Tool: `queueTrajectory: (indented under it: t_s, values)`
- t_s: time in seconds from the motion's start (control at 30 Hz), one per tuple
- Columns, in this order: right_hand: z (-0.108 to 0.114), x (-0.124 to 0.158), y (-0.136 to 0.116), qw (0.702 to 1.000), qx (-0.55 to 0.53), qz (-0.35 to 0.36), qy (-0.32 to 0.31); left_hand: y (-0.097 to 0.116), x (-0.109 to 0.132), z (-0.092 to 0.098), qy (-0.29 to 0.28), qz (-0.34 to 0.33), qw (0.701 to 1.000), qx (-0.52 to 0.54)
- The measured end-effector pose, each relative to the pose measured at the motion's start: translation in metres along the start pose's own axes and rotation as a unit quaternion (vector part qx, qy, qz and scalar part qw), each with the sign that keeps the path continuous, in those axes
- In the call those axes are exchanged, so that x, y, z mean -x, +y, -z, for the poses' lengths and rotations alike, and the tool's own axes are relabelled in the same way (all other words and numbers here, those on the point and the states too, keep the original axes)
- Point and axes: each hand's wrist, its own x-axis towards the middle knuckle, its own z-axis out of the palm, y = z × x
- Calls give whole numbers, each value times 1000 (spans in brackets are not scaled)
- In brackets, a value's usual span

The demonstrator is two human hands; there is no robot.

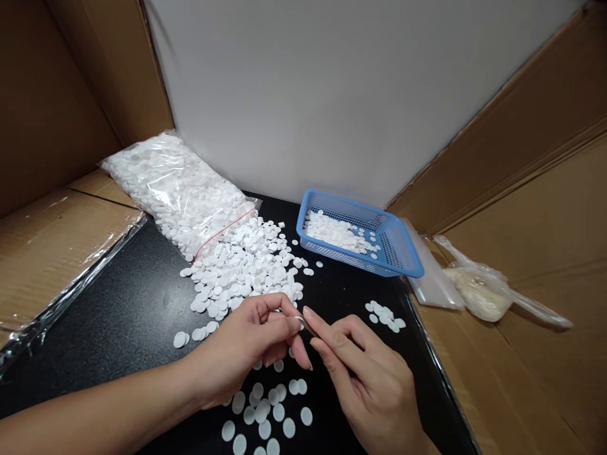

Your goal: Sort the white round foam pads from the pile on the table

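Note:
My left hand (265,332) pinches a small white disc (298,320) between thumb and forefinger, its other fingers curled beneath. Close against it, my right hand (365,366) has its forefinger and thumb drawn together at the disc's edge. Whatever lies between those right fingertips is too small to make out. Below both hands, several loose white discs (264,430) are scattered on the black table (156,284). Behind my left hand spreads a large heap of the same discs (246,265).
A clear zip bag (180,183) full of discs lies at the back left, spilling forward. The blue basket (398,246) at the back holds more discs. A small disc pile (383,316) sits at the right. Cardboard (535,272) borders the table, with a knotted plastic bag (481,294) on it.

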Motion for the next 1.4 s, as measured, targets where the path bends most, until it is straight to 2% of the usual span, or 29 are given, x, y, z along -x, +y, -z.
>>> queueTrajectory:
  t_s: [0.73,1.03,1.1,1.23,1.4]
  values:
    - [1,1,-2,1000,17,-5,-11,-1,-1,1,-9,-2,1000,-29]
    - [3,-4,13,993,84,-87,13,2,-1,0,6,17,999,-34]
    - [4,-6,14,991,47,-122,6,2,-2,1,10,11,998,-56]
    - [0,-9,4,978,-105,-177,-34,2,-2,3,2,-20,993,-118]
    - [-10,-14,-8,980,-151,-130,17,-4,-2,-2,-5,-20,991,-136]
